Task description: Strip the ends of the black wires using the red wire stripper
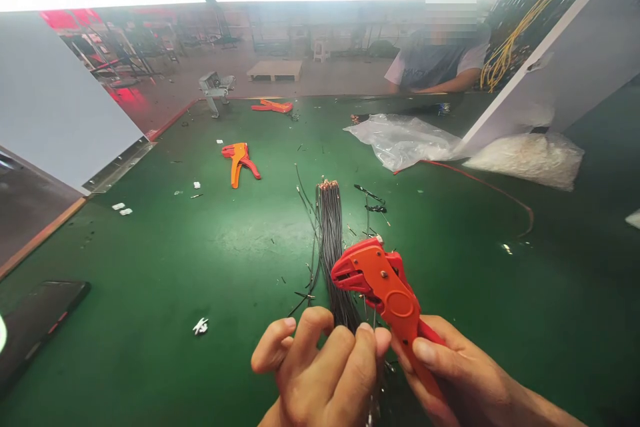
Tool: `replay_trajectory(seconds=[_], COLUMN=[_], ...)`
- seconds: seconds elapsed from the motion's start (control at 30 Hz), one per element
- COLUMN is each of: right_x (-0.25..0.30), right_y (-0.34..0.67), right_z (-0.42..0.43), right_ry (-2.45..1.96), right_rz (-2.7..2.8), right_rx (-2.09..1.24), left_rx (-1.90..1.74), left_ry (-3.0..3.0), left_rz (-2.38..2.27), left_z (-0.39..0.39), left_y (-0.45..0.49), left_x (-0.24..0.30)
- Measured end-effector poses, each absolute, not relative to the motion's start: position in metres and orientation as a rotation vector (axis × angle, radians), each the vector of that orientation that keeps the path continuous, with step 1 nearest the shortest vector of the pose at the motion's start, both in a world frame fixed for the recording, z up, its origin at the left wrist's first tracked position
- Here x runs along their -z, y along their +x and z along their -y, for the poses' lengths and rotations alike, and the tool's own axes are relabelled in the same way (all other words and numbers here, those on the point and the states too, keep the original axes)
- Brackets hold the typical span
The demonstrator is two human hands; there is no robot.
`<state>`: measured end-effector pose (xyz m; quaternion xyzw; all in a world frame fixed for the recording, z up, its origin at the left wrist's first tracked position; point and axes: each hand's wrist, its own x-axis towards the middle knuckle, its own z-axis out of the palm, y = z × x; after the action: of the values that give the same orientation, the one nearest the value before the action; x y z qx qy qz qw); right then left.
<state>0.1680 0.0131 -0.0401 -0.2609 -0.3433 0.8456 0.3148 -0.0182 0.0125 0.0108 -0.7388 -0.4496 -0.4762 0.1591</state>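
The red-and-orange wire stripper (385, 273) is held above the green surface (150, 247) by the right hand (465, 373), its nose pointed up and to the left, an angle by which the underside of its head is presumably left accessible to the left hand (330, 367). The bundle of black wires (330, 227) is laid lengthwise just beyond the hands, its copper-coloured ends facing away, probably so that single wires are kept within easy reach. A second wire stripper (241, 161) is set down to the left of the bundle. The right grip is wrapped around the handles, with the thumb laid on the orange one. In the left grip, thumb and forefinger are pressed together on a thin wire (375, 317), which rises towards the tool's head; whether its tip is enclosed there cannot be told.
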Motion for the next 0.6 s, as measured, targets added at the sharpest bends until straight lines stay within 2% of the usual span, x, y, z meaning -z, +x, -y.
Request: replay_trajectory(seconds=[0.17, 0.33, 0.43, 0.6], right_x=[0.034, 0.016, 0.006, -0.001], right_y=[0.166, 0.174, 0.181, 0.182], right_z=[-0.015, -0.022, -0.024, -0.025], right_ry=[-0.609, -0.416, -0.502, -0.486], right_rz=[0.846, 0.780, 0.889, 0.963], right_rx=[-2.259, -2.412, -2.403, -2.449], left_rx=[1.633, 1.720, 2.253, 2.489], left_ry=[-1.820, -2.239, -1.890, -1.941], left_rz=[1.348, 1.439, 1.481, 1.484], left_z=[-0.014, -0.014, -0.019, -0.021], left_y=[-0.012, -0.041, -0.047, -0.039], left_x=[-0.007, -0.020, -0.023, -0.018])
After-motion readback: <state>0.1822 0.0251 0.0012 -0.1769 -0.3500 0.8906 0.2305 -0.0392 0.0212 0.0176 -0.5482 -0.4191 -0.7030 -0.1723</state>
